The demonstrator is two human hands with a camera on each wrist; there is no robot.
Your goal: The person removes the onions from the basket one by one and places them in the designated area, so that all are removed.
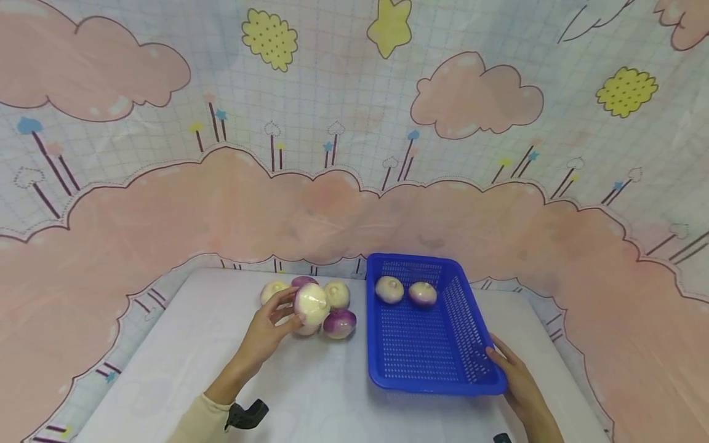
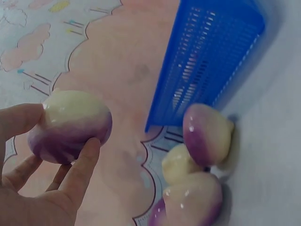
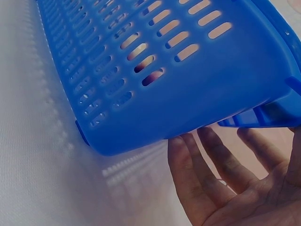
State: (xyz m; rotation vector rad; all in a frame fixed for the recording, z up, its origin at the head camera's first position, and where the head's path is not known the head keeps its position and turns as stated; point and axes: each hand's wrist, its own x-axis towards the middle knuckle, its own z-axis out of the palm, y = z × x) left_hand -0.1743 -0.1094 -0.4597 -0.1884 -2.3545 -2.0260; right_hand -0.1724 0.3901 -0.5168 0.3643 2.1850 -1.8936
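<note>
The left hand (image 1: pixel 264 335) grips a white and purple turnip (image 1: pixel 311 304), raised above the other turnips; in the left wrist view its thumb and fingers curl round that turnip (image 2: pixel 70 126). Several turnips lie together below it, among them a purple one (image 1: pixel 340 323). To their right is a blue perforated basket (image 1: pixel 437 387) with two turnips (image 1: pixel 389 290) near its far end. The right hand (image 1: pixel 517 381) holds the basket's right side near its front corner, thumb on the rim; in the right wrist view the fingers (image 3: pixel 207 165) touch the outside of the basket wall (image 3: pixel 207 94).
The white table (image 1: pixel 149 344) carries everything. Behind it hangs a patterned cloth (image 1: pixel 332 215) with pink clouds and small stars. A black strap (image 1: pixel 247 415) is on the left wrist, and part of a dark band (image 1: pixel 501 438) shows by the right one.
</note>
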